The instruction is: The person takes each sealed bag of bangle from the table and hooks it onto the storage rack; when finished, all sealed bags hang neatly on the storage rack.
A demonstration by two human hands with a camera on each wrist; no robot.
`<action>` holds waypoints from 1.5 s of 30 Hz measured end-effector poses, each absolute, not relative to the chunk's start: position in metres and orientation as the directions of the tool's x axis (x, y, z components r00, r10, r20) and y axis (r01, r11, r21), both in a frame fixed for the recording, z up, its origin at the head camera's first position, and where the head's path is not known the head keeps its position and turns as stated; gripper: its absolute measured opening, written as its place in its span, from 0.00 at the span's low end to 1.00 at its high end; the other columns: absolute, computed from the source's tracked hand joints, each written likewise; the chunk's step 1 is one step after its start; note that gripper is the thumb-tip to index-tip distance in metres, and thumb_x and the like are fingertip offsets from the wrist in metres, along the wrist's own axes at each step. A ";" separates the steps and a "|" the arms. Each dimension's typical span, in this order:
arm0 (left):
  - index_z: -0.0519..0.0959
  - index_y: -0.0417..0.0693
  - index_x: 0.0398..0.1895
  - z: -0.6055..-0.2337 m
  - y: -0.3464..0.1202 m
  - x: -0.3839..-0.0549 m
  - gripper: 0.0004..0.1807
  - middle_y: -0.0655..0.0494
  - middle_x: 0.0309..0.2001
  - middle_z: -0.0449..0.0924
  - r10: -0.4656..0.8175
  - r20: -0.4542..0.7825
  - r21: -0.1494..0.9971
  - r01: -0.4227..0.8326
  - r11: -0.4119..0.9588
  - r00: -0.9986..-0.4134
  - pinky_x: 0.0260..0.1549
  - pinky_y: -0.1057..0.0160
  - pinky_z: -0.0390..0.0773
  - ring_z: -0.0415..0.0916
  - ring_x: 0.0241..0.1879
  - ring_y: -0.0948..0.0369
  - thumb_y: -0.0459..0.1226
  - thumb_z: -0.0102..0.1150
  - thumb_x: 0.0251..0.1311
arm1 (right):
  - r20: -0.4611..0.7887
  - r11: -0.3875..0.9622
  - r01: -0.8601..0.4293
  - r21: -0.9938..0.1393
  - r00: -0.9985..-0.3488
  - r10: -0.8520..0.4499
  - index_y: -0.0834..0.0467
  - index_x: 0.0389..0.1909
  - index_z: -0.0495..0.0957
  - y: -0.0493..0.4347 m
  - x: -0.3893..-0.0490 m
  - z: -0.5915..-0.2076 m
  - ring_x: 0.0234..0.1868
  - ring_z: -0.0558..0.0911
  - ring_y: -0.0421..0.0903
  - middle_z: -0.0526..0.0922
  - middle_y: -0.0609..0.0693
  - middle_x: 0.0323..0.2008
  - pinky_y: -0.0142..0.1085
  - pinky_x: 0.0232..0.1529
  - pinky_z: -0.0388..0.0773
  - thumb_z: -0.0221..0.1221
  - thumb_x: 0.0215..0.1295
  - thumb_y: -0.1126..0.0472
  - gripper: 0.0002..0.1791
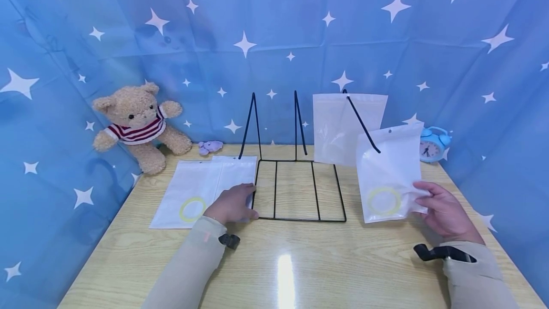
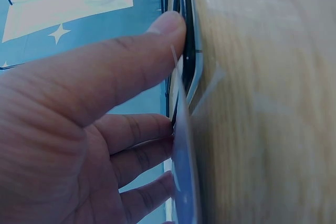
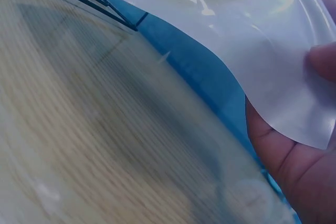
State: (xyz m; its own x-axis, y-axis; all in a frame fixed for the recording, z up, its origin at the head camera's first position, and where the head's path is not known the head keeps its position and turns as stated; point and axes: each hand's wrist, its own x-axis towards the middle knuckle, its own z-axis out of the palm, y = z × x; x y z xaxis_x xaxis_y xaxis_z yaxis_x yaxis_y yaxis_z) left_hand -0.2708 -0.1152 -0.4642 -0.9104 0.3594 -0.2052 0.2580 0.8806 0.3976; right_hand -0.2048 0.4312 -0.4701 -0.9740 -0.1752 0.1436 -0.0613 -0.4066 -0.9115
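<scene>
My right hand (image 1: 442,211) pinches the lower right edge of a white plastic bag (image 1: 388,170), thumb in front, fingers behind. A pale yellow ring (image 1: 396,202) shows low on this bag; a small hole is near its top. The bag is lifted off the table, behind the tip of the right prong of a black wire rack (image 1: 300,220). Another white bag (image 1: 334,132) hangs farther back on that prong. My left hand (image 1: 233,203) rests at the rack's left front corner, over white bags (image 1: 171,204) lying flat; its thumb (image 2: 168,27) touches the wire.
The left and middle prongs (image 1: 296,123) of the rack carry no bag. A teddy bear (image 1: 137,128) and a small purple toy (image 1: 210,147) are at the back left. A blue alarm clock (image 1: 432,147) stands at the back right, partly behind the held bag.
</scene>
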 end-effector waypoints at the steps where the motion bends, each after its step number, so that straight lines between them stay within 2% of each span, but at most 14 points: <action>1: 0.67 0.45 0.80 -0.464 -0.115 -0.271 0.48 0.49 0.80 0.65 0.360 -0.205 0.396 0.259 0.881 -0.910 0.75 0.34 0.62 0.61 0.79 0.46 0.50 0.77 0.59 | 0.139 -0.399 -0.060 -0.915 -0.976 -0.170 0.56 0.59 0.86 0.429 -0.205 -0.469 0.44 0.88 0.42 0.86 0.43 0.54 0.31 0.41 0.87 0.41 0.74 0.84 0.32; 7: 0.67 0.45 0.80 -0.464 -0.115 -0.271 0.48 0.49 0.80 0.65 0.358 -0.203 0.393 0.259 0.882 -0.912 0.75 0.35 0.62 0.61 0.79 0.46 0.50 0.78 0.59 | 0.124 -0.348 -0.060 -0.935 -0.978 -0.165 0.55 0.59 0.86 0.420 -0.204 -0.463 0.48 0.88 0.40 0.83 0.39 0.56 0.33 0.48 0.88 0.44 0.74 0.84 0.30; 15: 0.67 0.45 0.79 -0.465 -0.114 -0.271 0.48 0.49 0.80 0.65 0.357 -0.202 0.396 0.257 0.882 -0.912 0.74 0.35 0.63 0.62 0.79 0.46 0.50 0.78 0.59 | 0.181 -0.373 -0.080 -0.925 -0.953 -0.244 0.57 0.59 0.85 0.413 -0.206 -0.459 0.47 0.89 0.43 0.86 0.44 0.55 0.34 0.49 0.88 0.41 0.73 0.85 0.31; 25: 0.67 0.46 0.80 -0.468 -0.115 -0.272 0.48 0.49 0.80 0.64 0.355 -0.207 0.394 0.254 0.883 -0.912 0.75 0.35 0.62 0.61 0.79 0.46 0.51 0.78 0.59 | 0.282 -0.422 -0.111 -0.900 -0.885 -0.370 0.61 0.61 0.83 0.402 -0.208 -0.452 0.49 0.89 0.45 0.86 0.49 0.56 0.34 0.50 0.88 0.36 0.72 0.87 0.34; 36: 0.68 0.46 0.79 -0.470 -0.115 -0.273 0.48 0.49 0.80 0.65 0.347 -0.195 0.398 0.250 0.883 -0.917 0.75 0.34 0.61 0.61 0.79 0.46 0.50 0.78 0.58 | 0.278 -0.362 -0.138 -0.922 -0.887 -0.369 0.61 0.60 0.83 0.386 -0.204 -0.445 0.49 0.89 0.43 0.84 0.47 0.56 0.33 0.50 0.87 0.38 0.71 0.87 0.33; 45: 0.68 0.46 0.79 -0.470 -0.115 -0.272 0.48 0.49 0.80 0.65 0.348 -0.194 0.393 0.253 0.884 -0.917 0.75 0.35 0.62 0.61 0.79 0.46 0.50 0.78 0.58 | 0.267 -0.246 -0.186 -0.951 -0.895 -0.357 0.61 0.59 0.83 0.372 -0.202 -0.443 0.48 0.88 0.39 0.84 0.42 0.56 0.32 0.49 0.87 0.43 0.71 0.86 0.29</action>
